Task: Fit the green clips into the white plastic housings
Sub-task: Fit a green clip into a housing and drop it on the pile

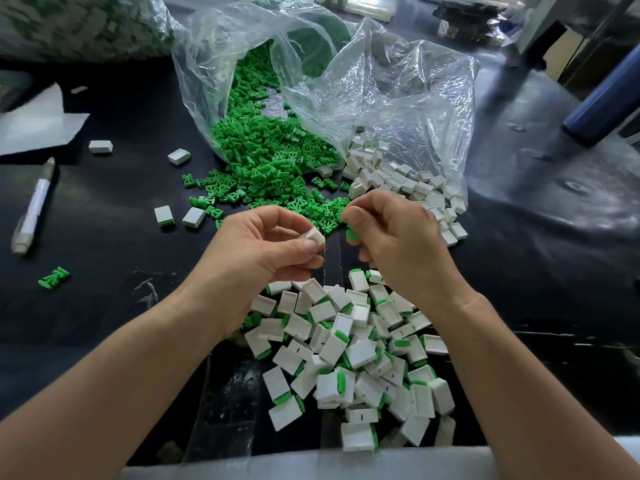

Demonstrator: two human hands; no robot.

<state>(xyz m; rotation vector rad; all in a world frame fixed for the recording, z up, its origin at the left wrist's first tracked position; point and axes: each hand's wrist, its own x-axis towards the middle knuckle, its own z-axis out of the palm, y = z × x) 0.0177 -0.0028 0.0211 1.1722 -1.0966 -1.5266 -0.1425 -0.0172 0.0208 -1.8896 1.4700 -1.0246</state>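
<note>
Over the middle of the black table (pixel 104 209), my left hand (pixel 266 247) pinched a white housing (pixel 314 236) and my right hand (pixel 391 237) pinched a green clip (pixel 352 233), just apart. If I pushed crooked, the clip might jam or drop into the finished pile (pixel 349 351) by the near edge. A clear bag (pixel 381 81) spilled more parts at the back.

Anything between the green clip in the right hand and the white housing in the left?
Nothing visible. The right hand pinches the green clip, the left hand pinches the white housing, and only an open gap over the dark table separates them.
</note>
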